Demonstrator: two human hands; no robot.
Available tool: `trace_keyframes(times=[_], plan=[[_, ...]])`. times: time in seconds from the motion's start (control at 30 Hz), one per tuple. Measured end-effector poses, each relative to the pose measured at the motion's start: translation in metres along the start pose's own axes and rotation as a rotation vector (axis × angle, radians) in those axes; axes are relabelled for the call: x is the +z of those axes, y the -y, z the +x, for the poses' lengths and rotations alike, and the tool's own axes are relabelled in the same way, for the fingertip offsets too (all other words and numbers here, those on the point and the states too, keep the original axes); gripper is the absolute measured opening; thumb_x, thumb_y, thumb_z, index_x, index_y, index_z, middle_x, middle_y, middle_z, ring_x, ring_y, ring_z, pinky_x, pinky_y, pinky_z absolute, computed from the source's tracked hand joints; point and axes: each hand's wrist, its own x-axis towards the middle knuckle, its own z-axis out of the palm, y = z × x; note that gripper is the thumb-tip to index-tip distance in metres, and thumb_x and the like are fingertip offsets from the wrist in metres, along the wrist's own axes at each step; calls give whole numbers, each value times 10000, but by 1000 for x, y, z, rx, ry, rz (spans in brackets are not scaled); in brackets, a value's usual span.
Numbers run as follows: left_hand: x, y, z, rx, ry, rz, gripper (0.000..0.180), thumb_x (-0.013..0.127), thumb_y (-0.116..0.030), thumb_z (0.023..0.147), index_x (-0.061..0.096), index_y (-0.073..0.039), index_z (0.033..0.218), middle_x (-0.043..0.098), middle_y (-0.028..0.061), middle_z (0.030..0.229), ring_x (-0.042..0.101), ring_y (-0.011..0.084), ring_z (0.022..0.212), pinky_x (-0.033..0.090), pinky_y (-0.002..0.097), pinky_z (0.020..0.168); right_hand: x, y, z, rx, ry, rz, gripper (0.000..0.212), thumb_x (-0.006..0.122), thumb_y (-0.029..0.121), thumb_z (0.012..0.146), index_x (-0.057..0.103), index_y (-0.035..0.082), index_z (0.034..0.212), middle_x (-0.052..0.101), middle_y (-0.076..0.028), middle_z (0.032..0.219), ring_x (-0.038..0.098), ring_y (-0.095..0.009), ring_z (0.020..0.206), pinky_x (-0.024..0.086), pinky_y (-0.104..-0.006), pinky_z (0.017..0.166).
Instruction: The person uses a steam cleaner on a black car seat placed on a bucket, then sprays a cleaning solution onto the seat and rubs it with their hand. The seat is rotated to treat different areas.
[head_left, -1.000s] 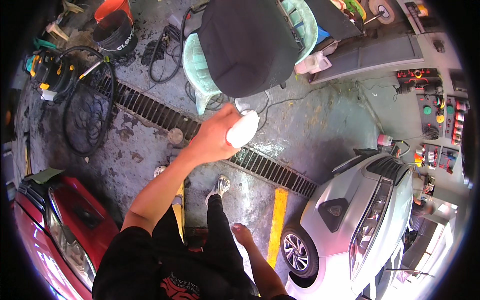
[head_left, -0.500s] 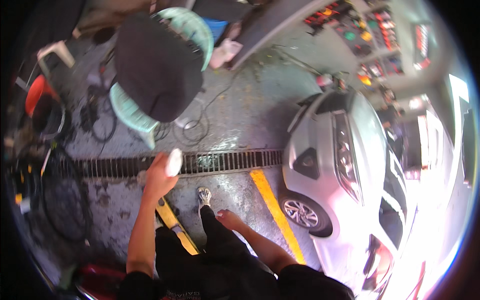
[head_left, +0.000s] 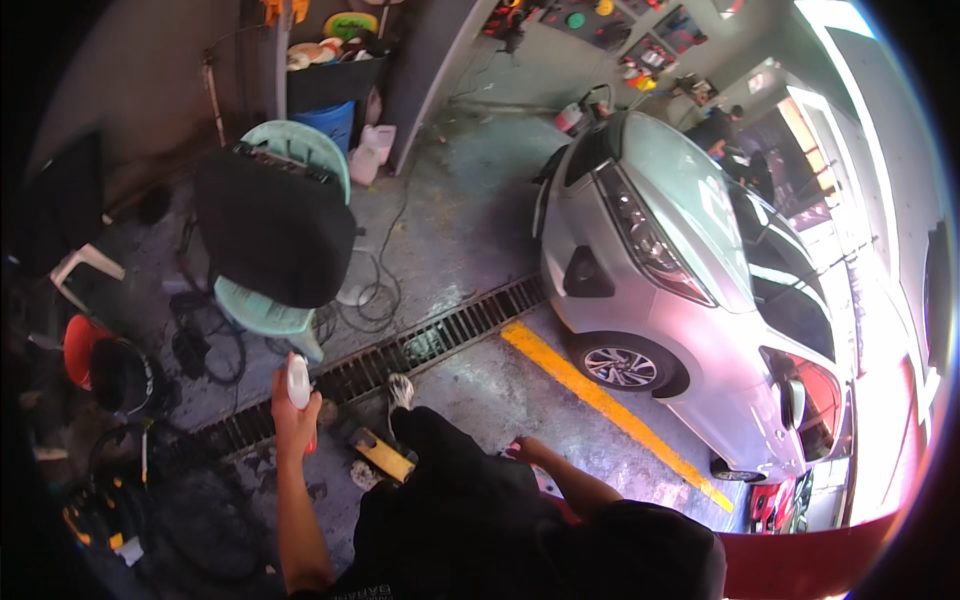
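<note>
My left hand (head_left: 294,418) is closed around a spray bottle (head_left: 298,384) with a white head, raised above the floor drain. A bit of red shows below the fingers; the palm hides the rest. Further out, a large black padded piece (head_left: 275,228) lies across a pale green plastic chair (head_left: 262,306), apart from my hand. Down by my right side, my right hand (head_left: 528,451) has its fingers curled, and whatever may be in them is hidden. It is nearest to my dark clothing.
A silver car (head_left: 640,250) stands at the right beside a yellow floor line (head_left: 600,400). A grated drain (head_left: 450,330) crosses the floor. Hoses (head_left: 375,305) lie near the chair. A red and black bucket (head_left: 120,375) sits at left. A yellow bar (head_left: 385,455) lies by my feet.
My view has turned, so the car shows more fully and the drain now slants. The left hand, still gripping the spray bottle, appears lower and further left. The right hand remains low by my side.
</note>
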Motion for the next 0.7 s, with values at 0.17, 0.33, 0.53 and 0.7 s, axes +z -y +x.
trace_keyframes(times=[0.17, 0.33, 0.53, 0.7], plan=[[-32, -48, 39, -28, -64, 33, 435, 828, -130, 881, 697, -20, 1281, 707, 97, 1198, 670, 173, 1080, 521, 336, 953, 20, 1, 39, 66, 185, 16, 398, 682, 457, 962, 774, 103, 1119, 793, -185, 1039, 763, -357, 1009, 581, -471, 875], [-51, -80, 88, -93, -140, -68, 417, 804, -69, 919, 694, -2, 1316, 748, 46, 1190, 678, 129, 1109, 519, 292, 985, -13, 60, 137, -111, 51, 177, 262, 785, 279, 954, 777, 115, 1159, 712, -48, 795, 623, -157, 616, 471, -368, 523], [-92, -70, 154, -146, -87, -261, 458, 866, -184, 921, 708, -1, 1310, 765, 40, 1147, 685, 121, 1065, 534, 299, 967, -113, 192, 207, -372, -87, 262, 240, 692, 274, 1018, 759, 77, 1137, 690, 5, 815, 606, -102, 684, 479, -288, 607], [-141, -67, 208, -153, -128, -111, 415, 842, -268, 943, 732, -2, 1242, 752, 24, 1019, 634, 88, 820, 531, 290, 723, -157, 250, 198, -292, -116, 396, 437, 712, 419, 1003, 720, 68, 1262, 736, -50, 897, 678, -138, 774, 519, -315, 647]])
